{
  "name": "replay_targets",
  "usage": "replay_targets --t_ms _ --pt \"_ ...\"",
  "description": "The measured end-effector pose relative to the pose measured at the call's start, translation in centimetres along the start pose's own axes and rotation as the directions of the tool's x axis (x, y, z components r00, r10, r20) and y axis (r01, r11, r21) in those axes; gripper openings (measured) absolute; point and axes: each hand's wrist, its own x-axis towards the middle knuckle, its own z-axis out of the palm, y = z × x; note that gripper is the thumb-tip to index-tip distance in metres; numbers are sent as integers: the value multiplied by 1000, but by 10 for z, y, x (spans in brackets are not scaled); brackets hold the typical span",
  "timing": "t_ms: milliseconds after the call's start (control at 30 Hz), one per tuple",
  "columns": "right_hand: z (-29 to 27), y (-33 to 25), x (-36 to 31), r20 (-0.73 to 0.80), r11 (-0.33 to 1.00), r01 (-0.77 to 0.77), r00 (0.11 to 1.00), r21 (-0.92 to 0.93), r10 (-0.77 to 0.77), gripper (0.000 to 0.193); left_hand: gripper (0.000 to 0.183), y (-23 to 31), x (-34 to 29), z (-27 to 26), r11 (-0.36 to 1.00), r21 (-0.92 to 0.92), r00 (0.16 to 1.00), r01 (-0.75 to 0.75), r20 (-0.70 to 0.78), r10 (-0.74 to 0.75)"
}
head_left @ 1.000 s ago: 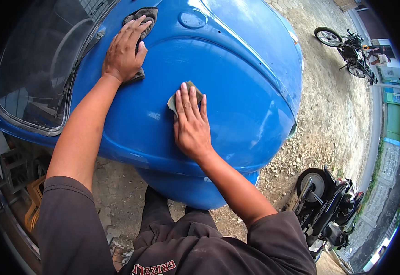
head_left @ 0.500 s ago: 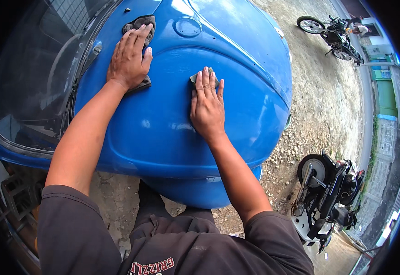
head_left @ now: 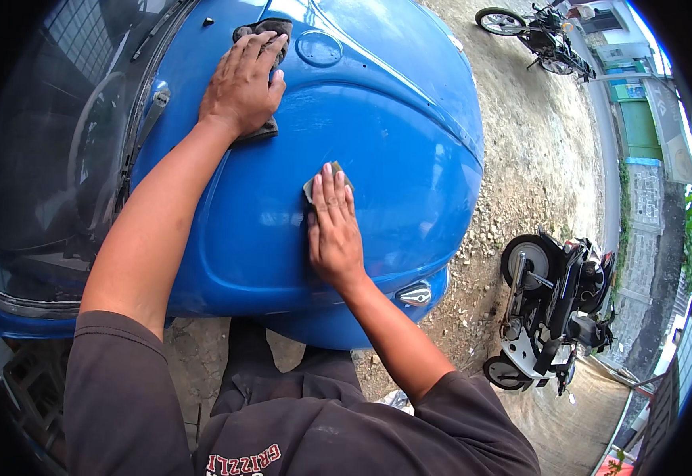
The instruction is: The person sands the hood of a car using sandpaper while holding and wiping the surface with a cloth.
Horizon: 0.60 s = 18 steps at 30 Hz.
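Beneath both hands curves the glossy blue front hood of a car (head_left: 397, 135). My left hand (head_left: 243, 91) lies over a dark grey cloth (head_left: 270, 28) and presses it to the hood beside a round raised badge outline (head_left: 320, 48). Part of the cloth sticks out below my palm. Lower and to the right, my right hand (head_left: 334, 234) holds a small olive-grey pad (head_left: 336, 168) flat against the paint. Its fingers are together on top and the thumb is at its side; most of the pad is covered. Faint pale streaks mark the paint above it.
The windshield (head_left: 44, 166) with its wiper is at the left. A chrome-rimmed lamp (head_left: 415, 294) sits low on the car's front. To the right, two motorcycles, one far (head_left: 536, 36) and one near (head_left: 556, 305), stand on gravelly ground (head_left: 536, 151).
My right hand has slid the pad toward me and slightly left across the hood. My left hand and the cloth have shifted right, closer to the badge outline. My view has moved a little.
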Motion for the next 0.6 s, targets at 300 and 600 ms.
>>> replay_targets --t_ms 300,600 --pt "-5 14 41 -76 998 -29 997 49 33 72 67 -3 2 -3 1000 -4 1000 -13 -8 13" --pt "-13 32 68 -92 999 -18 996 -26 16 72 68 7 9 -6 1000 -14 1000 -23 2 23"
